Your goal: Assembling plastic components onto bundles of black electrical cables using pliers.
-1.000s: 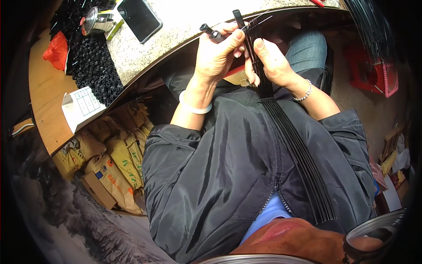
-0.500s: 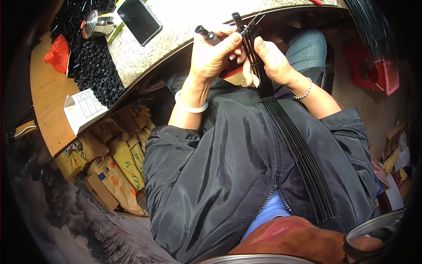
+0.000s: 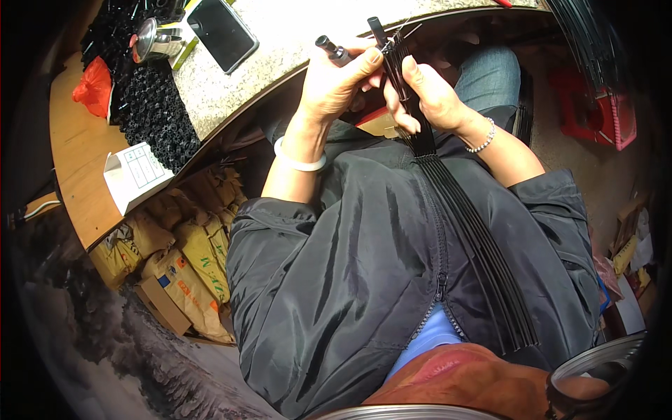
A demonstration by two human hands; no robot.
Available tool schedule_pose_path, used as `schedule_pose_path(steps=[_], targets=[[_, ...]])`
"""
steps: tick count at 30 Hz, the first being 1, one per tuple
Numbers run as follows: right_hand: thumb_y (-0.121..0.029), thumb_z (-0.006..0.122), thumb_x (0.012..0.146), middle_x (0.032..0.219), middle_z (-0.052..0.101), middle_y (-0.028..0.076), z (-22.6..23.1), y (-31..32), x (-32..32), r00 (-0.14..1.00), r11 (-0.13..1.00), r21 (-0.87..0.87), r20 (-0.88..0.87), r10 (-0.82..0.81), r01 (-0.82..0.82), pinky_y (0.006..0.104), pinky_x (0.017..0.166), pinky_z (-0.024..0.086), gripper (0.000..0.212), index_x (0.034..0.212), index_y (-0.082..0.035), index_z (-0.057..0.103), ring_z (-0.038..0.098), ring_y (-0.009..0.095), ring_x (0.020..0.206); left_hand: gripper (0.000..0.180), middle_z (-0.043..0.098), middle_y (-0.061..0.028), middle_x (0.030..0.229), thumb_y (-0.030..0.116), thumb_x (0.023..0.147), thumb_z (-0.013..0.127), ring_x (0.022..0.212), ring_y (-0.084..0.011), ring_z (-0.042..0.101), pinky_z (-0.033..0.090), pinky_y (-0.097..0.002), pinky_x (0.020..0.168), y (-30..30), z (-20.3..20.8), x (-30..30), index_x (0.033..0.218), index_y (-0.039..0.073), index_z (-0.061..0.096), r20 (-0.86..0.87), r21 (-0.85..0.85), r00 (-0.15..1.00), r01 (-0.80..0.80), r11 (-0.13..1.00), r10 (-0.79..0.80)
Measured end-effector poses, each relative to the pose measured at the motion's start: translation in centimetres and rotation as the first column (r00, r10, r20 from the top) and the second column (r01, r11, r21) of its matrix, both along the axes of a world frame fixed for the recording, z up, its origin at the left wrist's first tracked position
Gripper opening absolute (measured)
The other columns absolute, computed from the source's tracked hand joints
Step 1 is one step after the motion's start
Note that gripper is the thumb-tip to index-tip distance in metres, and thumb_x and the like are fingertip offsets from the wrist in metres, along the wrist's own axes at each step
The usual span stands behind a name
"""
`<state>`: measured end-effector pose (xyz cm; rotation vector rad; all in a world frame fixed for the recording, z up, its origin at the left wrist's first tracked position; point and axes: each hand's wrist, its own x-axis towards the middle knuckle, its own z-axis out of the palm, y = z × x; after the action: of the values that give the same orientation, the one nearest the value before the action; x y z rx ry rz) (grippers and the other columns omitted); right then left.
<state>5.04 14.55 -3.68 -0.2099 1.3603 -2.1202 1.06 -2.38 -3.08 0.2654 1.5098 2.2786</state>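
A bundle of thin black rods (image 3: 479, 245), like folded umbrella ribs, runs from between my hands down over the front of my jacket. My right hand (image 3: 435, 94) is closed round its upper part, thumb along the side. My left hand (image 3: 339, 84) is closed with thumb and forefinger pinched at the bundle's jointed top, where thin metal pieces stick out. A short black cylinder (image 3: 333, 49) with a shiny collar pokes from the left fist. Beside the fingertips rises a second black rod end (image 3: 376, 29); whether the two are joined is hidden by the hand.
The speckled tabletop (image 3: 280, 52) curves ahead of me, with a phone (image 3: 222, 33), a metal cup (image 3: 157, 40) and a heap of small black tubular parts (image 3: 157, 105). At left are a red plastic bag (image 3: 93, 87) and a white box (image 3: 138, 175). A red basket (image 3: 598, 122) stands at right.
My left hand and forearm have shifted slightly left, and the two black ends beside it tilt a little differently. The right hand's grip stays, with its lower fingers slightly moved.
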Motion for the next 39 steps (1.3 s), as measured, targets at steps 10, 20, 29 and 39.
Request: schedule_pose_path(steps=[10, 20, 29, 39], targets=[[-0.054, 0.031, 0.093, 0.053, 0.048, 0.004, 0.0, -0.3, 0.1, 0.999, 0.997, 0.067, -0.023, -0.037, 0.039, 0.0202, 0.042, 0.038, 0.059, 0.071, -0.003, 0.05, 0.045, 0.008, 0.043, 0.029, 0.055, -0.0193, 0.114, 0.019, 0.093, 0.048, 0.109, -0.0264, 0.053, 0.047, -0.031, 0.08, 0.1, 3.1, -0.7, 0.116, 0.001, 0.049, 0.141, 0.242, 0.967, -0.243, 0.939, 0.214], [-0.057, 0.029, 0.092, 0.049, 0.048, 0.004, -0.4, -0.1, 0.5, 0.993, 0.991, 0.104, -0.096, -0.074, 0.084, 0.0219, 0.043, 0.038, 0.061, 0.071, -0.003, 0.049, 0.044, 0.009, 0.042, 0.03, 0.056, -0.0101, 0.112, 0.019, 0.096, 0.043, 0.098, -0.0161, 0.054, 0.041, -0.0312, 0.089, 1.7, 3.7, -2.5, 0.119, 0.0, 0.047, 0.025, 0.314, 0.987, -0.16, 0.936, 0.161], [-0.057, 0.03, 0.092, 0.05, 0.048, 0.004, 0.2, -0.3, 0.7, 0.993, 0.989, 0.117, -0.082, -0.08, 0.089, 0.0211, 0.043, 0.037, 0.06, 0.072, -0.003, 0.05, 0.043, 0.008, 0.042, 0.015, 0.055, 0.003, 0.07, 0.016, 0.094, 0.049, 0.051, -0.0028, 0.033, 0.027, -0.0161, 0.049, 0.7, 3.1, -2.6, 0.093, 0.005, 0.06, -0.042, 0.071, 0.961, -0.27, 0.96, 0.273], [-0.056, 0.03, 0.092, 0.05, 0.048, 0.004, -0.2, -0.2, 0.6, 0.995, 0.991, 0.105, -0.066, -0.074, 0.081, 0.0208, 0.043, 0.036, 0.059, 0.073, -0.003, 0.05, 0.043, 0.009, 0.042, 0.022, 0.061, -0.0027, 0.081, 0.016, 0.095, 0.046, 0.071, -0.0094, 0.057, 0.044, -0.021, 0.065, 2.8, 6.3, -1.0, 0.103, -0.001, 0.057, -0.124, -0.08, 0.959, -0.267, 0.961, 0.256]])
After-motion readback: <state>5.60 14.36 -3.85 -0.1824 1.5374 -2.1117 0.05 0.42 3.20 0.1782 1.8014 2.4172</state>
